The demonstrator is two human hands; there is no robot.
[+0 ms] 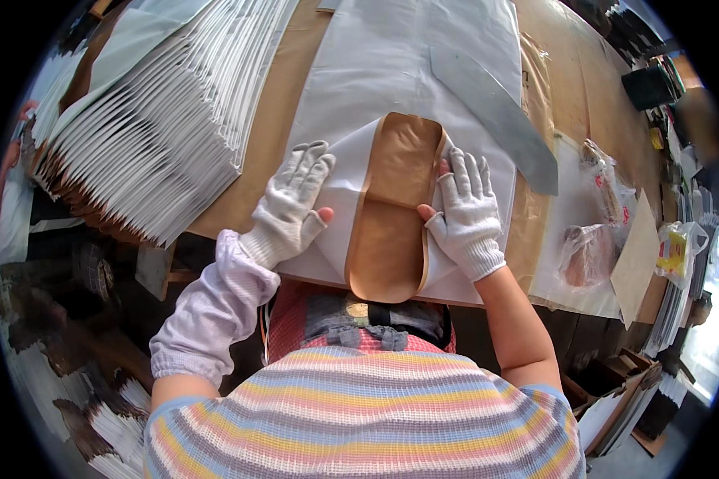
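In front of me lies a white paper bag with a brown lining (391, 239), its end spread into a long oblong with raised, rounded rims. A crease crosses the brown inside near the middle. My left hand (289, 199), in a white glove with a bare thumb tip, rests flat on white paper to the left of the oblong, fingers stretched out. My right hand (467, 207), gloved the same way with thumb and forefinger tips bare, lies flat along the right side. Its thumb reaches the brown rim. Neither hand grips anything.
A grey curved flat plate (499, 120) lies on the white sheets (375, 56) beyond my right hand. Stacked folded white paper bags (160, 128) fan out at left. Clear plastic bags (589, 254) and a beige card (636, 259) sit on the table's right side.
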